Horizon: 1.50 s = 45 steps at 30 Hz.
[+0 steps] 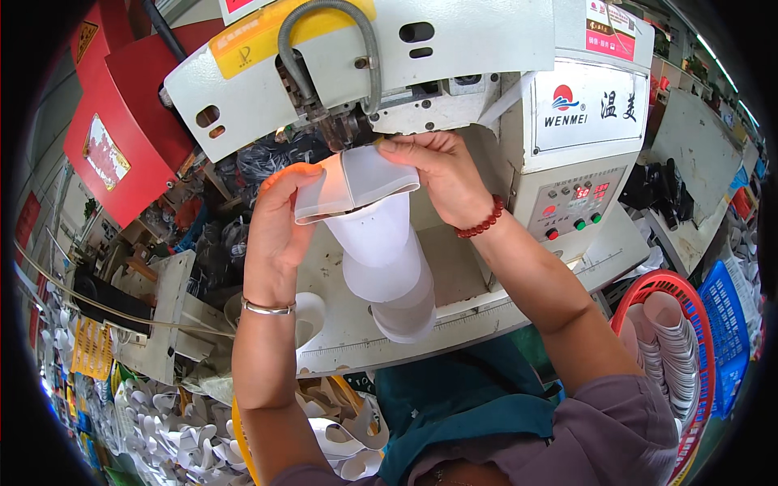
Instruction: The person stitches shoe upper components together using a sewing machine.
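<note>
My left hand (pixel 284 212) grips the left side of a white shoe upper (pixel 361 182), thumb on top and fingers partly hidden behind it. At its far right corner, my right hand (pixel 438 172) pinches the edge. A seam runs down the middle of this curved piece, and an orange glow lights the left of it. Its far edge meets the metal working head (pixel 344 130) of a white machine; exact contact there is hidden. Directly below the piece, overlapping smooth white shaped pieces (pixel 381 243) extend over the worktable (pixel 462 275) toward me.
The machine's control panel (pixel 574 206) stands to the right, with lit digits and coloured buttons. A red basket (pixel 703 332) at the lower right holds stacked white pieces, beside a blue crate (pixel 725 324). White uppers (pixel 174 425) heap at the lower left. A red machine part (pixel 142 121) rises at the far left.
</note>
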Motion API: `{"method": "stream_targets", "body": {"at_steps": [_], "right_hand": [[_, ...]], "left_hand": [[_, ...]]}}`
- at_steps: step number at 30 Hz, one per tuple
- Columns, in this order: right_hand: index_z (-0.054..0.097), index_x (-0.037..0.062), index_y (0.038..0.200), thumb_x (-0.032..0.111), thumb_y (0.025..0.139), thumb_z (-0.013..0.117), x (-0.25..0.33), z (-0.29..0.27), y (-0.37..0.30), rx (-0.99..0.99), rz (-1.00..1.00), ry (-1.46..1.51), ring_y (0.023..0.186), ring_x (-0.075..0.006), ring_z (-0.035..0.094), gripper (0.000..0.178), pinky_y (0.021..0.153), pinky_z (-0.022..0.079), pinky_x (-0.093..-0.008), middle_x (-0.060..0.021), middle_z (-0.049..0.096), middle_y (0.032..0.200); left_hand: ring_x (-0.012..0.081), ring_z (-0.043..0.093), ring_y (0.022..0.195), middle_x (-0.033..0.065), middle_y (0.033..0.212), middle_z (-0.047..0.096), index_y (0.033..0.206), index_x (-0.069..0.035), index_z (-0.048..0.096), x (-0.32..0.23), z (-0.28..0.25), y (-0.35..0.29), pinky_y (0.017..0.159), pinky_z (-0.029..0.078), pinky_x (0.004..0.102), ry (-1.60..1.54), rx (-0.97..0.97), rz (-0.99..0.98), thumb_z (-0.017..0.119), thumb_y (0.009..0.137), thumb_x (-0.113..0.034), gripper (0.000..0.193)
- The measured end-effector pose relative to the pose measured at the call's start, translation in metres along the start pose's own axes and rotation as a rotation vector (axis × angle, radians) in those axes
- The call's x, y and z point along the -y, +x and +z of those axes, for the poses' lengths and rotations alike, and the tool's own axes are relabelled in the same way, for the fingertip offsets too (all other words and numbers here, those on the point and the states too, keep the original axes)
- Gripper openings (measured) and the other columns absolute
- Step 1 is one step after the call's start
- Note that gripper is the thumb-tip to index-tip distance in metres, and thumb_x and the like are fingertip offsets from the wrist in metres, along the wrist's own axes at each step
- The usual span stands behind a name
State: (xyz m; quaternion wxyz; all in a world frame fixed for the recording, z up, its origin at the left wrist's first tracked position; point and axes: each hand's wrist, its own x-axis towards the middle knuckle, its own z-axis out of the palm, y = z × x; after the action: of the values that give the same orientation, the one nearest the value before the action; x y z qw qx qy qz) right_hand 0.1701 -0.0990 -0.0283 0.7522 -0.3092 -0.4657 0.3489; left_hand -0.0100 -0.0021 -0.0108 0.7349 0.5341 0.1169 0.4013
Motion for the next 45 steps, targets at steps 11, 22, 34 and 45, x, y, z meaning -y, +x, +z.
{"method": "stream_targets", "body": {"at_steps": [11,22,34,45], "right_hand": [[0.069,-0.0004,0.087,0.01,0.08,0.065,-0.006,-0.001,0.006,-0.072,0.079,0.053,0.067,-0.0104,0.062,0.013,0.059,0.046,-0.0222,-0.0058,0.067,0.079],[0.063,0.0035,0.078,0.014,0.079,0.067,-0.008,0.001,0.01,-0.176,0.188,0.169,0.053,-0.0059,0.05,0.011,0.049,0.045,-0.0215,-0.0003,0.058,0.067],[0.065,0.0052,0.079,0.014,0.08,0.065,-0.007,0.0,0.009,-0.151,0.21,0.162,0.053,-0.0053,0.05,0.009,0.048,0.043,-0.0207,0.002,0.056,0.063],[0.065,0.0039,0.09,0.015,0.086,0.06,-0.009,-0.009,0.004,-0.075,0.294,0.15,0.062,-0.0068,0.054,0.013,0.053,0.044,-0.0223,0.0005,0.062,0.076]], "left_hand": [[0.0115,0.054,0.061,0.0017,0.072,0.06,0.075,-0.006,0.062,0.001,0.008,0.011,0.055,0.039,0.0245,-0.035,-0.135,-0.045,0.056,0.08,-0.015,0.011],[0.0074,0.046,0.05,-0.0007,0.067,0.06,0.08,-0.005,0.063,0.011,-0.006,0.027,0.049,0.038,0.02,-0.09,0.031,-0.094,0.052,0.085,-0.019,0.019],[0.0094,0.041,0.053,0.0,0.064,0.055,0.073,-0.007,0.06,0.011,0.0,0.024,0.05,0.032,0.023,-0.109,-0.009,-0.115,0.056,0.082,-0.017,0.014],[0.0085,0.034,0.048,-0.004,0.051,0.046,0.067,-0.01,0.057,0.023,-0.01,0.027,0.048,0.027,0.0223,-0.222,0.088,-0.161,0.053,0.086,-0.02,0.022]]}}
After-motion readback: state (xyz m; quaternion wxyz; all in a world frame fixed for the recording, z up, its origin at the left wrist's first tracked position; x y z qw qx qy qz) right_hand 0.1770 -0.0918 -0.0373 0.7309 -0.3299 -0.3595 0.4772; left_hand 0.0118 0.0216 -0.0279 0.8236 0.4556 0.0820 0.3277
